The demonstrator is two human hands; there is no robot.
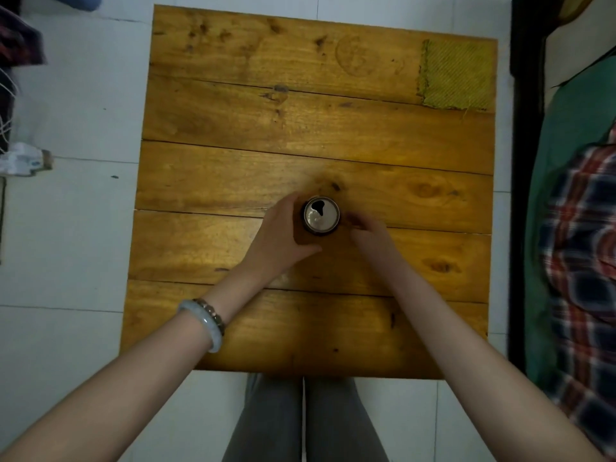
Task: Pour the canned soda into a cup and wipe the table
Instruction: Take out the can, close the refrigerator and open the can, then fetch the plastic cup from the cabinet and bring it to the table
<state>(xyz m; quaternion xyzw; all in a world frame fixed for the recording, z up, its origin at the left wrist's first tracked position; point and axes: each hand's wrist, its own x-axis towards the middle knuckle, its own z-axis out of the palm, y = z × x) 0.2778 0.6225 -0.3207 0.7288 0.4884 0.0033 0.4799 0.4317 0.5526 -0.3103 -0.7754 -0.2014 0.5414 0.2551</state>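
Our left grip [283, 228] wraps the opened, dark aluminium soda can [321, 215], upright at the middle of the yellow plank tabletop [233, 128]. The right grip [366, 230] curls alongside, and we cannot tell its hold. We should lift level and slowly.

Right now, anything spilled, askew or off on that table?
No spill visible. The can stands upright, open, with the left hand round it. Oddities: no cup in view, and a faint ring mark on the far side of the table.
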